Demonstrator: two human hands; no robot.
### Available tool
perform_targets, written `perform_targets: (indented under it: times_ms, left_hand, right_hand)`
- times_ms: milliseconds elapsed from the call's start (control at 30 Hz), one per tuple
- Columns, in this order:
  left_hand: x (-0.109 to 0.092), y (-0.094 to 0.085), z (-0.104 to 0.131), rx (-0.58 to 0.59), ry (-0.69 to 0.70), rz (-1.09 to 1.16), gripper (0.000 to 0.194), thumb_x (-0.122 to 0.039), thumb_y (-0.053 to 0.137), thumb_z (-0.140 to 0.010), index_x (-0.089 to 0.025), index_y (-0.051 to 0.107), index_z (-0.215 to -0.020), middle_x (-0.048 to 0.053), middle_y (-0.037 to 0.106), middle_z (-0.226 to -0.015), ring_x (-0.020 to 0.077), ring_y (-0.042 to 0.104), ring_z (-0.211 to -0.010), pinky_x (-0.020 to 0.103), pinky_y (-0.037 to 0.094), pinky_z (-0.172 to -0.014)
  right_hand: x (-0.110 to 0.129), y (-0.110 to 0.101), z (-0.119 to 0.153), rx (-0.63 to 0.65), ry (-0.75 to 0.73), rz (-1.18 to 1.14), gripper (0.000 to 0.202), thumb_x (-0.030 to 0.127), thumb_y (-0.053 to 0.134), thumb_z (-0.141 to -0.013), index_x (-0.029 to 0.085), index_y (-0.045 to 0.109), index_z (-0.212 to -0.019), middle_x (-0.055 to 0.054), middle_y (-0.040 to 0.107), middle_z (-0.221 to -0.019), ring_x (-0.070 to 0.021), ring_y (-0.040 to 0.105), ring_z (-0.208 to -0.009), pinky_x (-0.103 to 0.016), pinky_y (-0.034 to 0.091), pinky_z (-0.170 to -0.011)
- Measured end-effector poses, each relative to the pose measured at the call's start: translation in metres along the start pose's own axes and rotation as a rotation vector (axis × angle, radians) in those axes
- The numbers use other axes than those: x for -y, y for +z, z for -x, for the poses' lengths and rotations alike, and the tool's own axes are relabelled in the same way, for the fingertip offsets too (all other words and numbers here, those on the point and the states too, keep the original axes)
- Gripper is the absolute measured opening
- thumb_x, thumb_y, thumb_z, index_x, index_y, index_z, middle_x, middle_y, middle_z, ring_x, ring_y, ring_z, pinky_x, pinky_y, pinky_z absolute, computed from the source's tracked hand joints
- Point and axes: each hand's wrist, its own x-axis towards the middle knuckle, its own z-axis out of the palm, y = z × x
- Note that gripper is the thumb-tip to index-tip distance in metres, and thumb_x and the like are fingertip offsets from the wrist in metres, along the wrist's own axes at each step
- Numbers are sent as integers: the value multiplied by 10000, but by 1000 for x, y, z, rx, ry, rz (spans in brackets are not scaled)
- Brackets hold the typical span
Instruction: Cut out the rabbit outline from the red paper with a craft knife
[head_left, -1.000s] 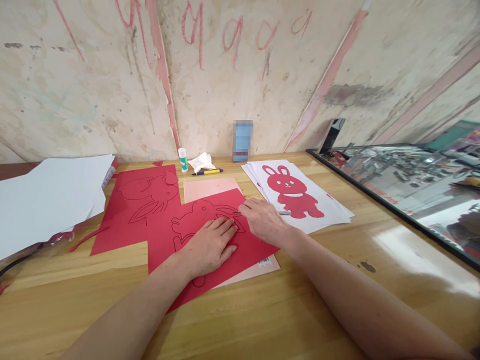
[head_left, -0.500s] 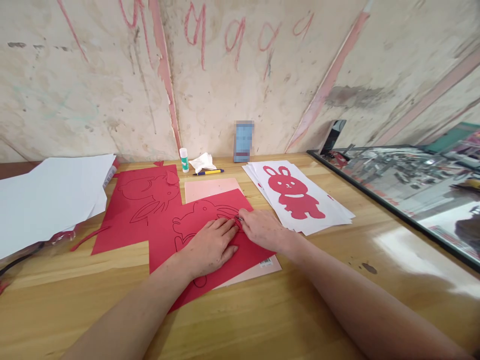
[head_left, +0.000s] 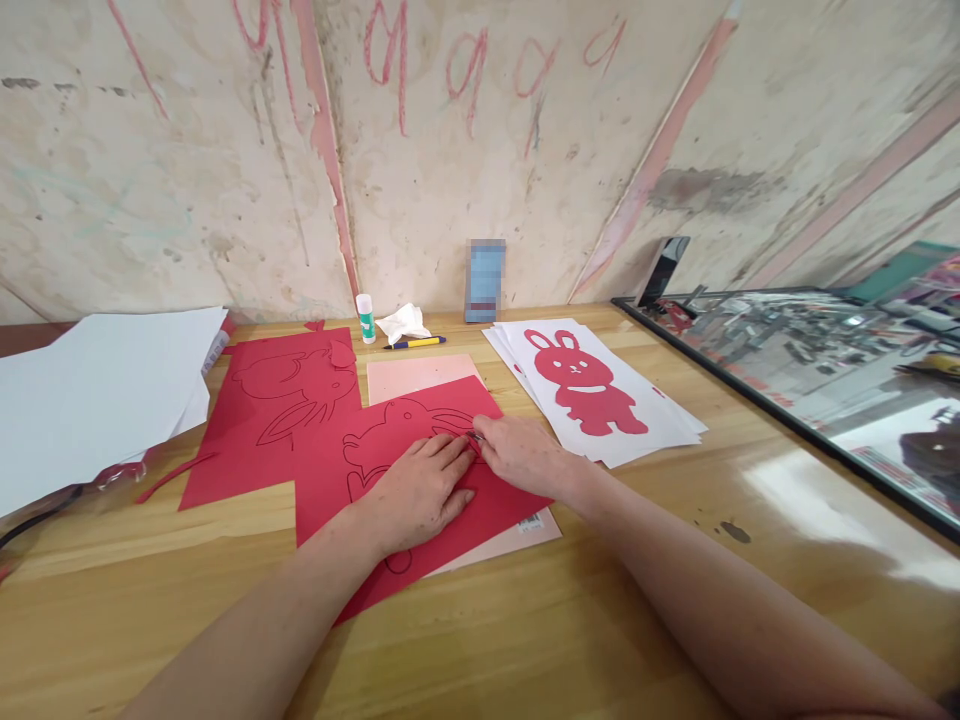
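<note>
My left hand (head_left: 424, 495) lies flat, fingers spread a little, on a red sheet (head_left: 322, 505) with a rabbit outline drawn in black. Just right of its fingertips, my right hand (head_left: 517, 455) is closed around a small, thin tool (head_left: 473, 435), mostly hidden by the fingers, whose tip meets the paper near the drawn ears. Under the sheet a pink board (head_left: 420, 374) shows at the back and front right. Another red sheet (head_left: 225, 440) with a rabbit drawing lies to the left.
White papers (head_left: 97, 390) lie at the left. Behind stand a glue stick (head_left: 365, 318), crumpled tissue (head_left: 403, 322), a yellow-blue pen (head_left: 415, 343) and a phone (head_left: 484, 282) against the wall. Right are a red rabbit cutout (head_left: 592, 395) on white sheets and a black-framed mirror (head_left: 795, 400).
The whole view has shifted very slightly. Both hands keep nearly the same place on the red sheet.
</note>
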Motion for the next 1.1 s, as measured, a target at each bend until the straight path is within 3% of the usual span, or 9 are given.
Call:
perform_targets:
  times_ms: [1100]
  left_hand:
    - [1,1,0,18,-4,-10,464,-369,378,-950,-106,439,-1327,123,473,-1362,273,407,-1227,431,371,-1009]
  right_hand:
    - [-6,9,-1,-48,18,-165,171,190,366,-871,188,535,-901,-36,632,-782,-147,518,-666,-259,238,-550]
